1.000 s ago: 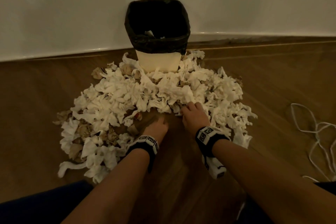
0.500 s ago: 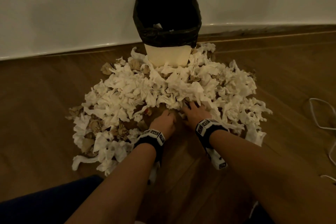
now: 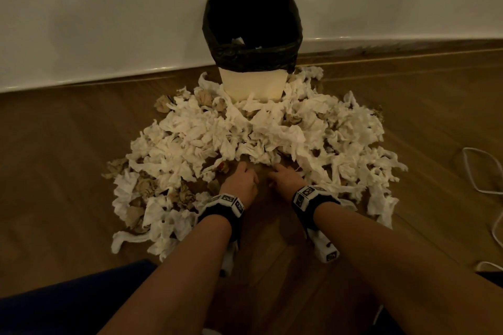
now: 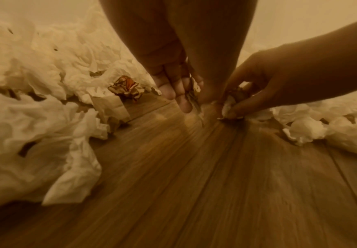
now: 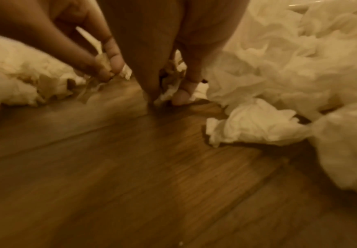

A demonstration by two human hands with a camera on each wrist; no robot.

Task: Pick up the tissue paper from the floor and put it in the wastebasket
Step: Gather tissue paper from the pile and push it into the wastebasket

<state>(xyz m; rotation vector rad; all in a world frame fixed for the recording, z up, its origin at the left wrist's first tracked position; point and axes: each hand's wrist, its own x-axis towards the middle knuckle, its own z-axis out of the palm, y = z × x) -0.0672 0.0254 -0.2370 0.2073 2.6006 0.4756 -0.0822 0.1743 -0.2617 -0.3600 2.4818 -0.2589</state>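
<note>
White tissue paper; black-lined cream wastebasket

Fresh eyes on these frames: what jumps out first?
A big heap of crumpled tissue fans across the wood floor, with brown paper wads mixed in. Behind it, a wastebasket with a black liner stands against the wall, nearly empty. At the heap's near edge, the left hand and right hand sit side by side, each pinching a bit of tissue.

Bare floor between tissue heaps
</note>
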